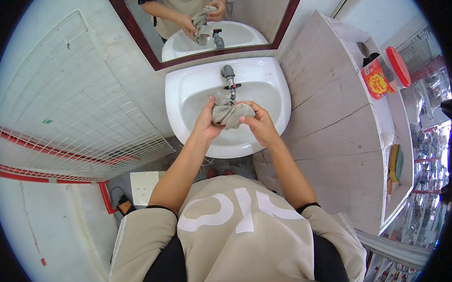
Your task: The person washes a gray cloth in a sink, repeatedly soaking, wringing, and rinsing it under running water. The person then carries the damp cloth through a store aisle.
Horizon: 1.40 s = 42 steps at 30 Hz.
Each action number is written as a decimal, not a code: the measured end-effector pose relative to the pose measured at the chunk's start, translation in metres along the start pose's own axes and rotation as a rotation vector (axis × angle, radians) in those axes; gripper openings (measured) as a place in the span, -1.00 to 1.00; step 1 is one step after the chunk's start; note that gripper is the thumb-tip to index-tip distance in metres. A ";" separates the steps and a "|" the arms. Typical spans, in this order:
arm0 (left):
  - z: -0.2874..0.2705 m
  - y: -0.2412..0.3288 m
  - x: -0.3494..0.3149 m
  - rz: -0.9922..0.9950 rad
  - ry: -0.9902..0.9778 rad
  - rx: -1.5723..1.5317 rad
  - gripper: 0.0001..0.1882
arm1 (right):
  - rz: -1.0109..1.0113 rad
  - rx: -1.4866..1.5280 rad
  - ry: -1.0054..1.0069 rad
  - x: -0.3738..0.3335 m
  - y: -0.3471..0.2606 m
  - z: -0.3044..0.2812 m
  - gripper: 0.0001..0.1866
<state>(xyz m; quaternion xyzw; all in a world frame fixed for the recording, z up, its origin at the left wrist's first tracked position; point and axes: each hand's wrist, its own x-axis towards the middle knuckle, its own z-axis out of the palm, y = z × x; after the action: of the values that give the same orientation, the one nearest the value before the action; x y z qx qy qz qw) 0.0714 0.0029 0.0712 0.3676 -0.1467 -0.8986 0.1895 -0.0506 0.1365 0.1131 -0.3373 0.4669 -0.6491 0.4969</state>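
A bunched, damp-looking grey-beige cloth (230, 114) is held between my two hands over the white washbasin (180, 83). My left hand (206, 121) grips its left side, with the palm turned toward it. On the other side my right hand (259, 123) pinches the cloth's right end between thumb and fingers. Just beyond the cloth stands the grey metal tap (229, 76), its spout above the bowl. Part of the cloth lies right under the spout; whether water runs onto it I cannot tell.
A dark-red framed mirror (201, 19) hangs behind the basin. To the right, a wooden shelf unit (328, 110) holds a clear red-lidded jar (388, 75) and a yellow-green sponge (396, 163). White wire grid (86, 99) leans along the left wall.
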 end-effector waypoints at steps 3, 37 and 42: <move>0.003 -0.010 -0.001 0.108 -0.079 0.052 -0.56 | -0.003 0.244 0.188 0.001 0.012 0.005 -0.57; 0.028 -0.029 -0.002 -0.008 -0.200 -0.210 -0.70 | -0.519 -0.614 0.368 0.030 0.025 0.043 -0.83; 0.020 -0.043 0.024 0.269 -0.085 -0.070 -0.71 | -0.388 -0.594 0.471 0.039 0.039 0.041 -0.78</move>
<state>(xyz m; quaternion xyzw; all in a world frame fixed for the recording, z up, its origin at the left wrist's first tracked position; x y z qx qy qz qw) 0.0312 0.0330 0.0529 0.2994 -0.1711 -0.8844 0.3146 -0.0120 0.0854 0.0895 -0.3900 0.6621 -0.6273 0.1265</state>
